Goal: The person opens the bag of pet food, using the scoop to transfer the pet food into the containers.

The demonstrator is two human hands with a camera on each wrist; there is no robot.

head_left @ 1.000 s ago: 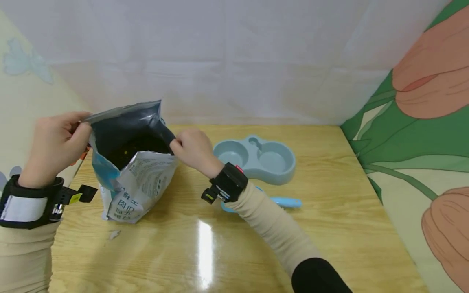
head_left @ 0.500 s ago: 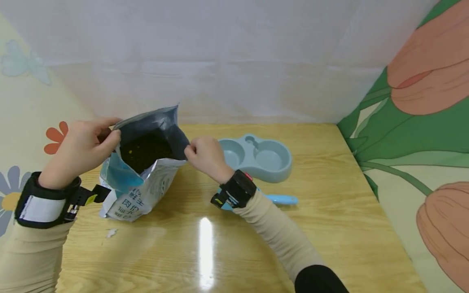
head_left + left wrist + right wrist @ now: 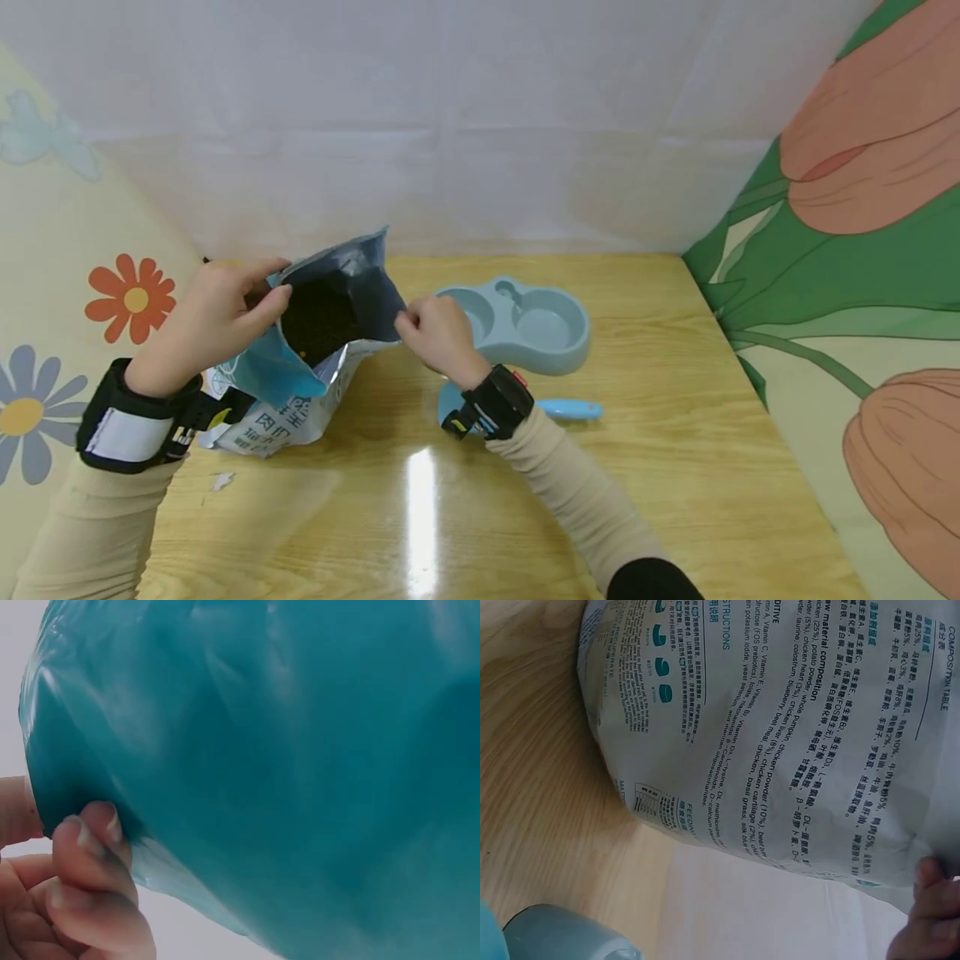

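Note:
In the head view, a silver and blue pet food bag [image 3: 288,425] leans to the right on the table, its mouth spread wide. Dark kibble [image 3: 322,325] lies inside. My left hand [image 3: 213,317] pinches the left edge of the mouth between thumb and fingers, and the left wrist view shows the bag's teal side [image 3: 262,750] beside curled fingertips [image 3: 82,855]. At the opposite edge, my right hand [image 3: 442,337] grips the rim. Printed feeding and ingredient text covers the bag's side [image 3: 780,750] in the right wrist view.
A grey-blue double bowl [image 3: 555,321] stands right of the bag, its left part behind my right hand. Nearer lies a blue scoop [image 3: 570,409], partly hidden under my right wrist. A small white scrap [image 3: 222,481] lies at the front left. Walls border the wooden table [image 3: 675,467].
Both hands have shifted right with the bag's mouth, while its base stays near the same spot, so the bag leans further right. More of the blue side shows.

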